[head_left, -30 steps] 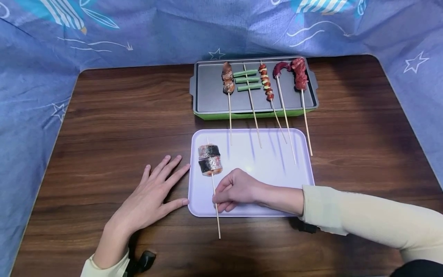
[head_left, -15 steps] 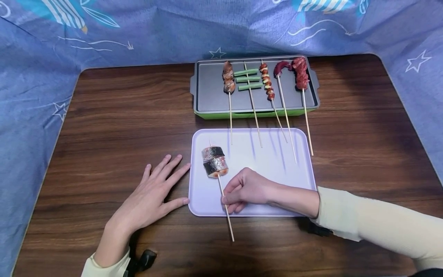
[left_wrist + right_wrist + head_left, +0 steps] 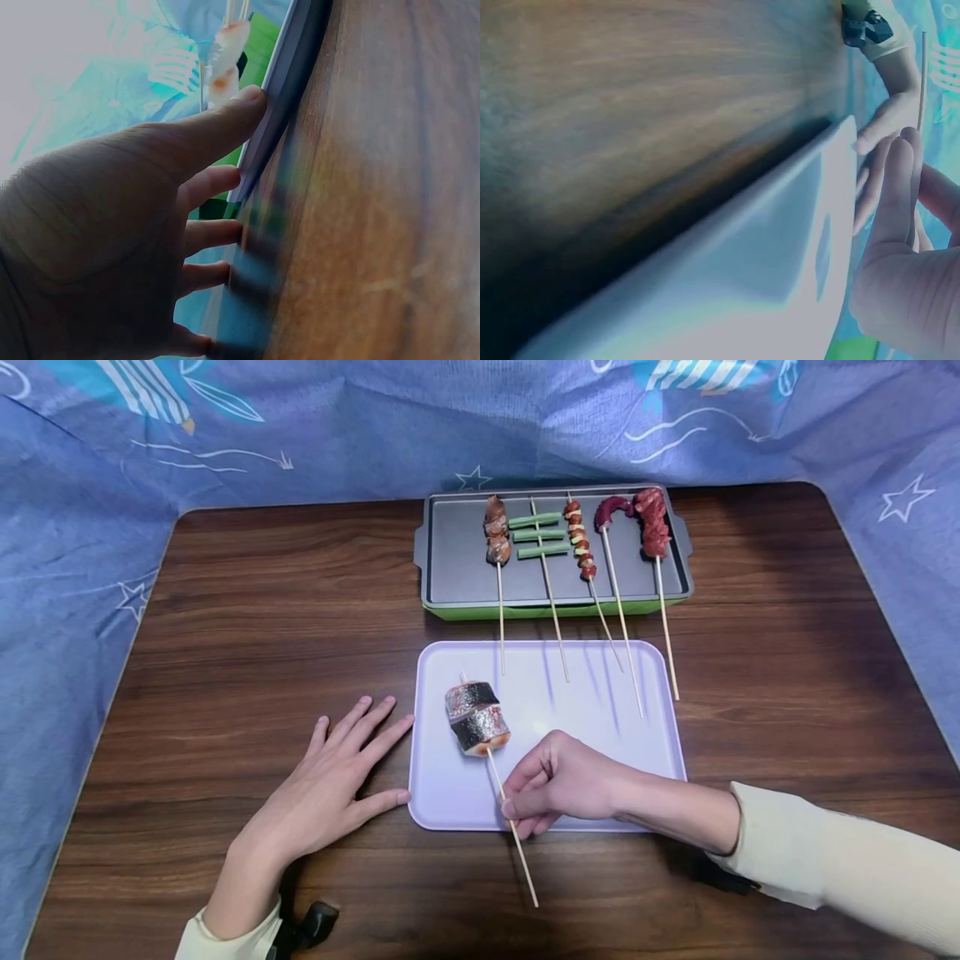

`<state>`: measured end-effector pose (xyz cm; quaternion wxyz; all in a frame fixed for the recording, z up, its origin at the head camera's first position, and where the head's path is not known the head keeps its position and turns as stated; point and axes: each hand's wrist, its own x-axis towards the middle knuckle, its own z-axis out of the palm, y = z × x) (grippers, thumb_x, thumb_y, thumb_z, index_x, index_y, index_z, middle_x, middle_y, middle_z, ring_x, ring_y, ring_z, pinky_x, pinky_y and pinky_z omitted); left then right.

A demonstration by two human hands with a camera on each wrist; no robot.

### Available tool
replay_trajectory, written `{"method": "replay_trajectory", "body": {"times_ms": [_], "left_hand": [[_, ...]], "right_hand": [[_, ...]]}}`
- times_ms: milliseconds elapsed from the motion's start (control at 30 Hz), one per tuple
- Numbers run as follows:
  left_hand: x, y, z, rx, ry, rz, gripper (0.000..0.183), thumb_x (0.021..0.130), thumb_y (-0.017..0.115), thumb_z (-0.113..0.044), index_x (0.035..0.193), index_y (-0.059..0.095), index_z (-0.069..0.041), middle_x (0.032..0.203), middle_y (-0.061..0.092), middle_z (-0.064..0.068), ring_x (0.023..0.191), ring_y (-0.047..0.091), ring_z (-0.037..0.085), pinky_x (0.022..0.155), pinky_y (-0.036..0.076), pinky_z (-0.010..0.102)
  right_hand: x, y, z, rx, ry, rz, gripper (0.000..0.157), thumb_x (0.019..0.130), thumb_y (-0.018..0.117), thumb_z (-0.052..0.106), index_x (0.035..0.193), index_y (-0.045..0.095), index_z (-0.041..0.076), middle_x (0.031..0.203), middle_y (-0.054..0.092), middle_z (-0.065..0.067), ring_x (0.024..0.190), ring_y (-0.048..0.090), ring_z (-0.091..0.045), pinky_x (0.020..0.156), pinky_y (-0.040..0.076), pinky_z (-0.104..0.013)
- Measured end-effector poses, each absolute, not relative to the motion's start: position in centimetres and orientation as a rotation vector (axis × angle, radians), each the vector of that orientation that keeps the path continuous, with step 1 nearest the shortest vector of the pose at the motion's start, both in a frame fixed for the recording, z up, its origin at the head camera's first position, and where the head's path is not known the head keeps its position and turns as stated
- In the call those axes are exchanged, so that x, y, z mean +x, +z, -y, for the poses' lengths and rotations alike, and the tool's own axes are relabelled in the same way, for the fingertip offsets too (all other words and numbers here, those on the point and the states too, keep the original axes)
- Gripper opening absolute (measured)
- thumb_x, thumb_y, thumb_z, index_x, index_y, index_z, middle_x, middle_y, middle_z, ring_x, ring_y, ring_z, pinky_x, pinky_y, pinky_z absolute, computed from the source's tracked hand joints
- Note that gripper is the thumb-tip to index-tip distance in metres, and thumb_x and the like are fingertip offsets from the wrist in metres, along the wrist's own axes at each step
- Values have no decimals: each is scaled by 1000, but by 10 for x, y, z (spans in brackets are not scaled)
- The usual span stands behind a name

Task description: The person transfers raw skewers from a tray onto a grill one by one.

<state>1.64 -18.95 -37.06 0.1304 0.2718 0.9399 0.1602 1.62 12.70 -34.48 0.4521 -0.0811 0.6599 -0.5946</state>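
Observation:
My right hand (image 3: 566, 779) pinches the wooden stick of a fish skewer (image 3: 477, 718) between thumb and fingers. Two thick chunks with dark silvery skin are threaded near its far end. The skewer is over the left half of a lilac tray (image 3: 592, 718), slanting, its stick end past the tray's front edge. In the right wrist view the thumb and fingers (image 3: 898, 191) meet on the thin stick above the tray. My left hand (image 3: 330, 785) lies with spread fingers on the table, its thumb tip and index fingertip at the tray's left edge.
Behind the tray stands a grey grill pan (image 3: 457, 577) on a green base. Several skewers lie on it, among them green stalks (image 3: 542, 536) and red meat (image 3: 652, 527); their sticks reach out over the tray. A blue patterned cloth (image 3: 360, 427) hangs behind the wooden table (image 3: 285, 602).
My right hand has moved right and slightly toward me with the fish skewer, which now slants more, its stick end swung to the right. The left hand has stayed in place.

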Motion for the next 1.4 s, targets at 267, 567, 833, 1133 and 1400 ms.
{"method": "replay_trajectory", "body": {"times_ms": [267, 567, 833, 1133, 1400], "left_hand": [[16, -370, 189, 786, 459, -2725, 82, 89, 57, -64, 157, 21, -35, 164, 11, -1, 150, 4, 27, 108, 11, 71], [17, -370, 190, 791, 470, -2729, 82, 90, 57, -64, 157, 21, -35, 164, 11, -1, 150, 4, 27, 107, 12, 71], [17, -370, 190, 792, 480, -2730, 81, 90, 57, -63, 157, 21, -35, 164, 11, -1, 150, 4, 28, 107, 11, 71], [17, -369, 191, 794, 487, -2730, 81, 90, 57, -63, 157, 23, -34, 164, 12, 0, 150, 4, 28, 107, 11, 72], [18, -370, 191, 803, 501, -2737, 81, 90, 57, -63, 157, 23, -34, 163, 13, 1, 149, 6, 29, 106, 12, 73]], "right_hand": [[13, -326, -125, -296, -1509, -1604, 15, 87, 71, 4, 90, 72, -11, 77, 73, -15, 66, 71, -17, 63, 59, -36], [-5, -304, -116, -320, -1511, -1652, 11, 89, 70, 5, 90, 73, -6, 78, 73, -15, 69, 72, -22, 64, 59, -39], [-29, -289, -108, -240, -1526, -1732, 15, 89, 70, 4, 96, 72, -9, 79, 73, -17, 71, 73, -26, 67, 59, -41], [-57, -271, -103, -190, -1547, -1815, 15, 89, 70, 2, 100, 70, -8, 84, 73, -18, 74, 73, -27, 69, 58, -40], [-94, -258, -97, -143, -1579, -1875, 16, 90, 70, 3, 102, 71, -7, 85, 73, -19, 74, 73, -26, 69, 58, -37]]}}
